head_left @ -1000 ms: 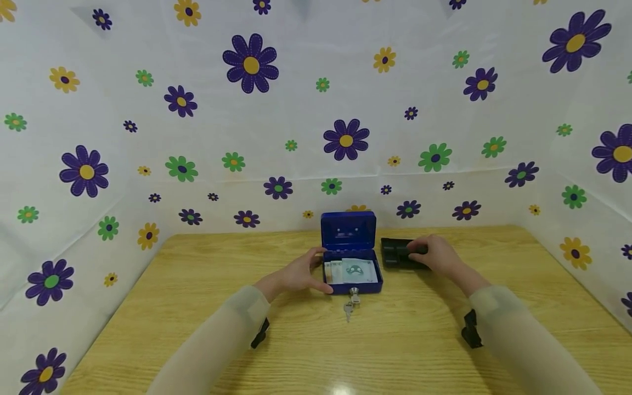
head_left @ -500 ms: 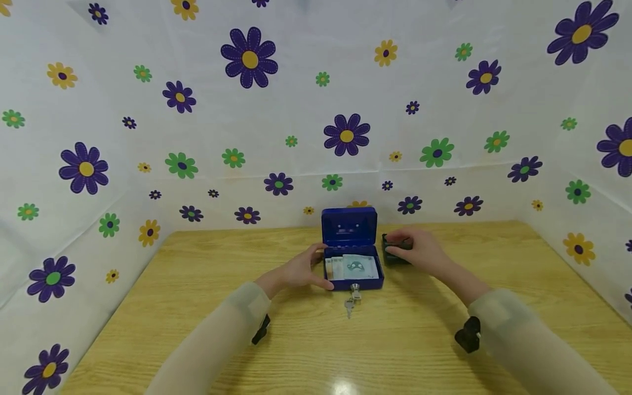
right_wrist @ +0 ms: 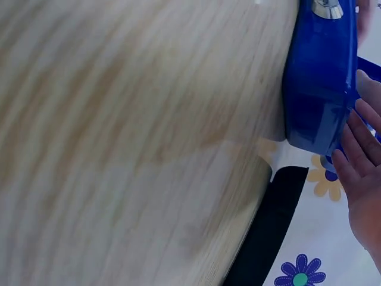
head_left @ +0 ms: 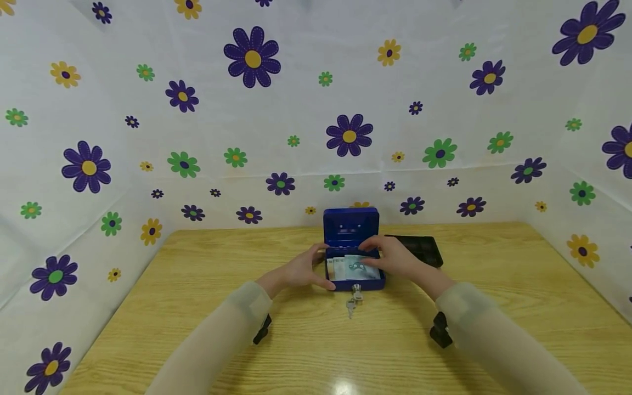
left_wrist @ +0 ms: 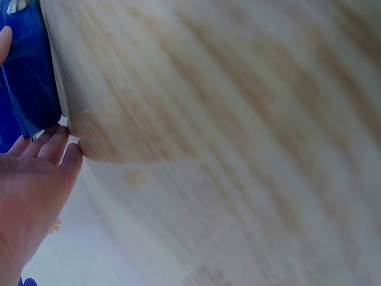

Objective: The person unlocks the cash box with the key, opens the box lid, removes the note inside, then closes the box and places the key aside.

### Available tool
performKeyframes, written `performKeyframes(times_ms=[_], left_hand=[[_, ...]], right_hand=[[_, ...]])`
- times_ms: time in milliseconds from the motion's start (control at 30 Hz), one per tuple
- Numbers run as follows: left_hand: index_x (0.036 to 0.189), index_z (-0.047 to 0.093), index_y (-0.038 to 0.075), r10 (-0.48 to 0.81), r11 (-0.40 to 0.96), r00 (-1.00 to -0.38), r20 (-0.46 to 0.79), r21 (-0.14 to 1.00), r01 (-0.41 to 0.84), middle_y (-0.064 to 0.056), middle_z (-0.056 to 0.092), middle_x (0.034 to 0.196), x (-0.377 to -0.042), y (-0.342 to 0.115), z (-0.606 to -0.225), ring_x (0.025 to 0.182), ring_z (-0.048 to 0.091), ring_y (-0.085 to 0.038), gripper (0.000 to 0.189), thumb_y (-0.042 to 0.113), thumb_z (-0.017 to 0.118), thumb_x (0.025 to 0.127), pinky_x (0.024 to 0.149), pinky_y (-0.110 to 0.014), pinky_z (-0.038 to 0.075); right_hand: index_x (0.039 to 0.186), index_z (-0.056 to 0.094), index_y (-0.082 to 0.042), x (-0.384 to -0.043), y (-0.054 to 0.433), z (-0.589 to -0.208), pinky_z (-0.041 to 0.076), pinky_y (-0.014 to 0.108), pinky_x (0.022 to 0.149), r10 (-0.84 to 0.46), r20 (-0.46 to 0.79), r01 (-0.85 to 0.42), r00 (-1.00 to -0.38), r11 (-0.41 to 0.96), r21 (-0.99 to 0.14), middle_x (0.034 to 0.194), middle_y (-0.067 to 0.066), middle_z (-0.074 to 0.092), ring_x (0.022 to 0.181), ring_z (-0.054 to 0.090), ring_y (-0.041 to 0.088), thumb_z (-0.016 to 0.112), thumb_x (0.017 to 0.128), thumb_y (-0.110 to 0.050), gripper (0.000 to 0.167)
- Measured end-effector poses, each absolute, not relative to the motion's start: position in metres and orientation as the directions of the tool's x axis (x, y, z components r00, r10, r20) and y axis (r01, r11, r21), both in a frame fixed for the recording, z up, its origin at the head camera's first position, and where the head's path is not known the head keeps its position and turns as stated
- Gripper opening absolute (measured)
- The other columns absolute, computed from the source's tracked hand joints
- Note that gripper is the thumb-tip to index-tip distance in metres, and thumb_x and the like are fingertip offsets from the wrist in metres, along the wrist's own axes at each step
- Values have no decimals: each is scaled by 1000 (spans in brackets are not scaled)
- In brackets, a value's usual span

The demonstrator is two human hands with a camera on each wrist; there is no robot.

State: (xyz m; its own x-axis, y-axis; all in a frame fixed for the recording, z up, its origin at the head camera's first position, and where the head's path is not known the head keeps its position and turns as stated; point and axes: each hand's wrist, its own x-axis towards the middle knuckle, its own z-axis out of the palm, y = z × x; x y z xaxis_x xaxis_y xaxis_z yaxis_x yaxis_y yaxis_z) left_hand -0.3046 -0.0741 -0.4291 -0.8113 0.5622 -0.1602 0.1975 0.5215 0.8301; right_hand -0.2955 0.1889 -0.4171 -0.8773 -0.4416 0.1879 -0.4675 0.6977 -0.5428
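Observation:
A blue cash box (head_left: 355,285) stands with its lid (head_left: 351,226) raised, at the back of the wooden table. Banknotes (head_left: 354,268) lie inside, a green-grey one on the right and paler ones on the left. My left hand (head_left: 301,269) holds the box's left side, thumb at the front corner and fingers toward the rear. Over the box's right part reaches my right hand (head_left: 395,258), fingers and thumb spread above the notes. In the right wrist view its straight fingers (right_wrist: 357,140) overlap the box's side. A key (head_left: 350,307) hangs from the front lock (head_left: 357,288).
Just right of the box lies a black compartment tray (head_left: 431,251), partly covered by my right hand and forearm. Behind the table hangs a white cloth (head_left: 291,109) printed with flowers, its sides enclosing the wooden table (head_left: 296,351).
My right hand has moved left from the black tray, first across its left end, then over the open cash box. The tray's right end has come into view. My left hand stays put.

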Motion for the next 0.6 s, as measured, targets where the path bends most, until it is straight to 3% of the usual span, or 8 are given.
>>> performKeyframes(times_ms=[267,467,600], left_hand=[[150,23,11,569,514,-808,-154,834,203,-20,33,152,-305,-74,-430,141,29,-30,98,22,85,76,113,-43,24],[151,23,10,571,502,-809,-140,840,209,-20,34,151,-301,-74,-428,141,30,-31,97,20,85,77,113,-43,24],[150,23,10,573,501,-808,-135,839,214,-20,34,151,-302,-74,-428,141,30,-31,96,20,85,77,113,-44,23]], right_hand=[[114,67,-3,-300,176,-420,49,44,92,-455,102,-435,-885,726,-532,109,8,68,102,62,25,75,87,-16,30],[114,68,-5,-301,168,-418,49,42,91,-497,63,-472,-865,766,-436,108,5,69,102,64,22,74,88,-17,30],[114,68,-3,-299,166,-416,50,42,91,-520,59,-486,-852,745,-457,108,6,69,102,64,23,74,87,-15,30]])
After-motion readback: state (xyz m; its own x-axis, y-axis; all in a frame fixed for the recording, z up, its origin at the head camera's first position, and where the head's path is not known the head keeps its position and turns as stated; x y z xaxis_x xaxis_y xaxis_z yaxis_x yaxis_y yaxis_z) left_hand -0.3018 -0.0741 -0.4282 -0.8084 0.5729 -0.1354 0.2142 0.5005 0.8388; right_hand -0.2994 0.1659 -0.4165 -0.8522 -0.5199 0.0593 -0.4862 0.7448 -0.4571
